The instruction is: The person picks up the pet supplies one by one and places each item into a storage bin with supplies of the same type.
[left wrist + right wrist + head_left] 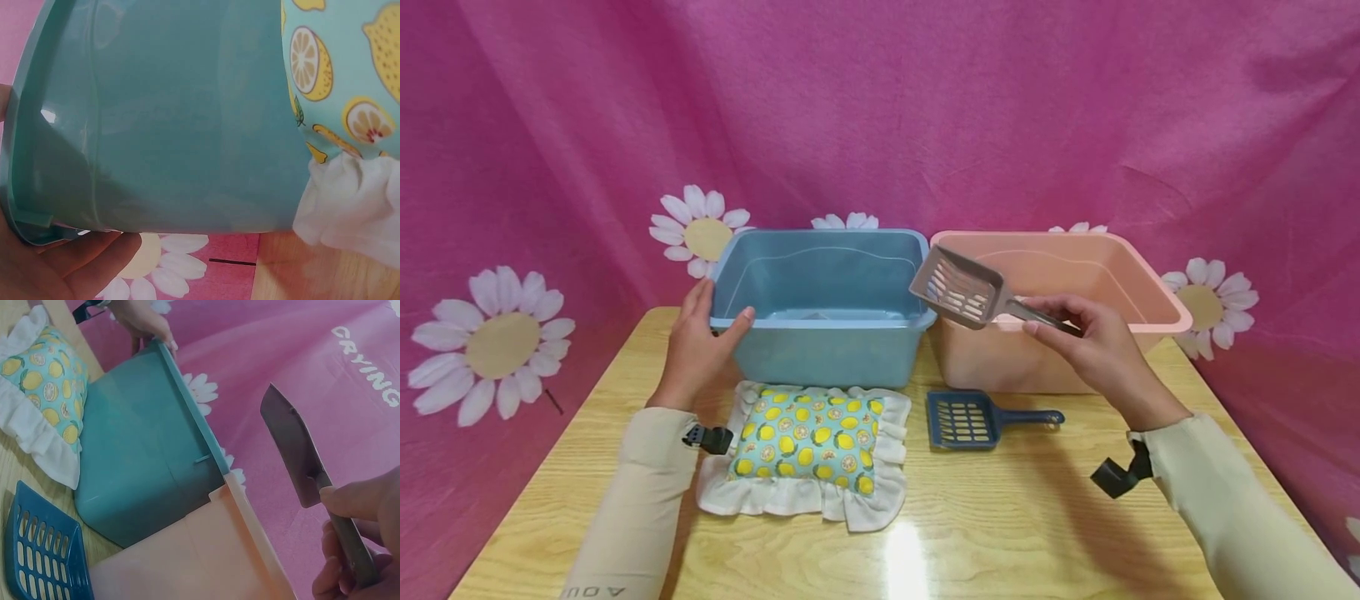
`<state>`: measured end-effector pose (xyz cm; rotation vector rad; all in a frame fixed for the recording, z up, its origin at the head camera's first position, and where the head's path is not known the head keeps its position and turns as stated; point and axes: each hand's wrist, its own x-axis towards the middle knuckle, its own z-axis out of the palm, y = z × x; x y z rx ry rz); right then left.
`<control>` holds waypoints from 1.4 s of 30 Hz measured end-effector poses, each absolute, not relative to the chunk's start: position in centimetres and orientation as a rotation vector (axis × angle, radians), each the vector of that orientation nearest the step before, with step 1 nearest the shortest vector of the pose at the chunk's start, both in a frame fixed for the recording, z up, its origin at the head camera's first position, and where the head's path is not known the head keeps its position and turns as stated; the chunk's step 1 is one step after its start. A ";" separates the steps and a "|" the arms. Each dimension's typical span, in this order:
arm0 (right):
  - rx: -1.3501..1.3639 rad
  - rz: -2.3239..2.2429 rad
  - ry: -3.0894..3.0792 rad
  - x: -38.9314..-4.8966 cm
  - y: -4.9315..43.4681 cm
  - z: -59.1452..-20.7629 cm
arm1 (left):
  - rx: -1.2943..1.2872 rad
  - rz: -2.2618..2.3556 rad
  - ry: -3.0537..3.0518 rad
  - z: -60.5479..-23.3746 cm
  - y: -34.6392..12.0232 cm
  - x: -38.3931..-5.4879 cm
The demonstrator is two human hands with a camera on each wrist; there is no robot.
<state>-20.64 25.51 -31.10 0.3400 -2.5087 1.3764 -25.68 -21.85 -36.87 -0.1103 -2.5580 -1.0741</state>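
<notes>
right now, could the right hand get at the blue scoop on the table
Probably not: the right hand grips the gray-brown scoop. Otherwise the way looks free, with the blue scoop lying uncovered on the table.

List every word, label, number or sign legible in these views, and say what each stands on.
"CRYING": white letters on the pink backdrop, right wrist view.
Left sleeve, head view: a few dark letters, cut off by the picture's bottom edge; too incomplete to read surely.
No other text can be read.
</notes>
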 end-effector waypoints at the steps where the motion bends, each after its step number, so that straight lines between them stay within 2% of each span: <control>1: 0.345 1.378 -2.509 -20.7 25.5 -31.1 | -0.110 -1.071 -2.557 -36.9 -21.8 -25.7; 20: 0.442 1.386 -2.488 -22.8 24.4 -30.8 | -0.109 -1.057 -2.556 -36.9 -21.8 -25.7; 42: 0.485 1.581 -2.440 -25.5 20.7 -30.0 | -0.116 -1.051 -2.552 -36.9 -21.9 -25.7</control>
